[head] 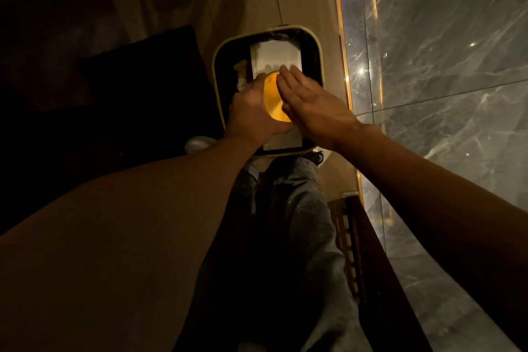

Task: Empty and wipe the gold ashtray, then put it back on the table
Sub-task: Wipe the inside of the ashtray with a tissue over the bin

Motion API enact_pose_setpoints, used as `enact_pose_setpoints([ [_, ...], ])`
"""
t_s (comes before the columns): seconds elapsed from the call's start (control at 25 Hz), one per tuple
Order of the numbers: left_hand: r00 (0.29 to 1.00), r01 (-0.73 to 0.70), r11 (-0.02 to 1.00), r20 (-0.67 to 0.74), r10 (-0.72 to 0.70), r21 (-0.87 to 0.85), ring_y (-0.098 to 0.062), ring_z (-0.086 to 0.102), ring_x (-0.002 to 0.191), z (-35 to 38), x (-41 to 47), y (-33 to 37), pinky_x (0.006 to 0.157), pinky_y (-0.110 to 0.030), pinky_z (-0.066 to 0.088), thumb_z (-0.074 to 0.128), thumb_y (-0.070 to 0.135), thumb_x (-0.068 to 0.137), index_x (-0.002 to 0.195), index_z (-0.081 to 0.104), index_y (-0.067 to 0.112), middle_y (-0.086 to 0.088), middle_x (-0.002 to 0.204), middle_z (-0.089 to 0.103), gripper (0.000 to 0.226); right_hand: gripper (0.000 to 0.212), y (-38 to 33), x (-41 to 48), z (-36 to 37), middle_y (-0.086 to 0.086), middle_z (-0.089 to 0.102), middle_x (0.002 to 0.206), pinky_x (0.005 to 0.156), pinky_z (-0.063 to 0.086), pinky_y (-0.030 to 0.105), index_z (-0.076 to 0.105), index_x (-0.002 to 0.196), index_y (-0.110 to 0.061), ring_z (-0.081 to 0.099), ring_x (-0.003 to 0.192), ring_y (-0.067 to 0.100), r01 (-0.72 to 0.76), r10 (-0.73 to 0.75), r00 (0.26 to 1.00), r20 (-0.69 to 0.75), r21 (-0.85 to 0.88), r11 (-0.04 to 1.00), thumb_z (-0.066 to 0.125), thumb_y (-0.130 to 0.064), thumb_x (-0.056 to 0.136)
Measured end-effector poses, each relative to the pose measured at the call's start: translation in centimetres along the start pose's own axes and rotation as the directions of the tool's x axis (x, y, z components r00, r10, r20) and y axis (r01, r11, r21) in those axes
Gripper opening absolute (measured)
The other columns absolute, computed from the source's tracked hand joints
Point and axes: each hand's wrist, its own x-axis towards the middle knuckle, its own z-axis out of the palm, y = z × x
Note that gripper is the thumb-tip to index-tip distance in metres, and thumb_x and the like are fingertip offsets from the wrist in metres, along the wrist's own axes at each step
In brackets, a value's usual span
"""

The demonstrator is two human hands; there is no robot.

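Observation:
The gold ashtray [273, 98] is turned over above a waste bin [217, 86] on the floor, its round underside facing me. My left hand [251, 114] grips its left edge. My right hand [310, 101] lies flat with straight fingers against the ashtray's right side. Inside the bin, below the ashtray, I see a white flat sheet [275, 56] and some crumpled paper [241, 71]. What falls from the ashtray is hidden.
The bin has a pale rim and dark inside. A dark low piece of furniture [137, 94] stands left of it. A grey marble surface with a gold edge strip [347, 86] runs along the right. My legs and a shoe [313, 156] are below the bin.

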Motion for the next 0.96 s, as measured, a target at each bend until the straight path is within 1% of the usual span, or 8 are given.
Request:
enact_pose_setpoints([
  [0.08,1.000,-0.011,1.000,0.015,0.011,0.016,-0.026,0.067,0.111,-0.1,-0.3,-0.2,0.091,-0.036,0.054,0.091,0.044,0.052,0.133,0.056,0.013,-0.010,0.122,0.070,0.094,0.055,0.2,-0.3,0.0,0.018,0.012,0.162,0.124,0.014,0.045,0.014,0.152,-0.003,0.008,0.151,0.032,0.011,-0.011,0.999,0.045,0.014,1.000,0.034,-0.024,0.105],
  [0.2,1.000,0.011,1.000,0.005,-0.011,-0.006,-0.025,0.068,0.106,-0.1,-0.3,-0.3,0.089,-0.035,0.055,0.089,0.047,0.049,0.127,0.059,0.013,-0.008,0.116,0.072,0.091,0.055,-0.3,-0.1,-0.9,0.018,0.012,0.162,0.122,0.008,0.036,0.013,0.152,-0.002,0.008,0.151,0.030,-0.018,0.014,0.992,-0.128,-0.029,0.999,0.032,-0.023,0.105],
  [0.36,1.000,0.000,1.000,0.025,0.000,-0.018,-0.023,0.067,0.107,0.2,-0.5,0.3,0.091,-0.031,0.053,0.093,0.040,0.050,0.129,0.058,0.011,-0.010,0.117,0.071,0.091,0.059,0.6,-0.4,-0.6,0.016,0.008,0.163,0.125,0.010,0.042,0.010,0.154,-0.006,0.006,0.152,0.029,0.062,-0.056,0.989,0.138,-0.043,0.997,0.034,-0.027,0.104],
  [0.52,0.999,0.033,0.998,0.001,-0.033,-0.054,-0.021,0.069,0.100,0.3,-0.5,0.6,0.086,-0.036,0.057,0.089,0.048,0.047,0.121,0.061,0.013,-0.007,0.109,0.073,0.086,0.055,-0.2,-0.3,-1.9,0.018,0.013,0.162,0.123,0.005,0.037,0.013,0.152,-0.002,0.008,0.151,0.029,0.014,-0.019,0.994,-0.110,-0.043,0.999,0.032,-0.024,0.105],
  [0.64,0.999,0.024,0.999,0.028,-0.023,-0.046,-0.022,0.068,0.104,0.2,-0.5,0.7,0.090,-0.036,0.055,0.088,0.049,0.046,0.129,0.059,0.014,-0.008,0.114,0.072,0.095,0.058,0.1,-0.7,-1.0,0.017,0.008,0.163,0.125,0.010,0.043,0.010,0.153,-0.004,0.005,0.152,0.029,0.042,-0.035,0.991,0.127,-0.057,0.997,0.033,-0.025,0.105],
  [0.8,1.000,0.004,0.999,-0.001,-0.004,-0.038,-0.022,0.068,0.104,-0.1,-0.2,1.0,0.089,-0.028,0.053,0.094,0.039,0.050,0.123,0.060,0.010,-0.010,0.113,0.072,0.085,0.056,-0.1,-0.6,-1.5,0.010,0.004,0.161,0.124,0.007,0.037,0.013,0.152,-0.005,0.001,0.149,0.021,0.028,-0.035,0.995,-0.092,-0.075,0.997,0.034,-0.023,0.104],
  [0.88,1.000,0.008,1.000,0.013,-0.008,-0.014,-0.021,0.065,0.112,-0.3,0.1,1.1,0.090,-0.023,0.048,0.094,0.037,0.052,0.131,0.056,0.012,-0.009,0.122,0.069,0.091,0.057,0.4,-0.6,-1.1,0.013,0.007,0.163,0.123,0.017,0.046,0.013,0.153,-0.006,0.005,0.151,0.026,0.022,-0.022,1.000,0.007,-0.042,0.999,0.035,-0.024,0.103],
  [0.96,1.000,0.008,1.000,0.030,-0.007,-0.014,-0.022,0.064,0.115,-0.3,-0.1,0.8,0.093,-0.029,0.051,0.094,0.039,0.052,0.135,0.055,0.014,-0.009,0.125,0.068,0.095,0.058,0.5,-0.9,-0.7,0.016,0.008,0.163,0.124,0.014,0.044,0.010,0.154,-0.006,0.006,0.152,0.029,0.040,-0.037,0.993,0.112,-0.023,0.999,0.034,-0.026,0.104],
])
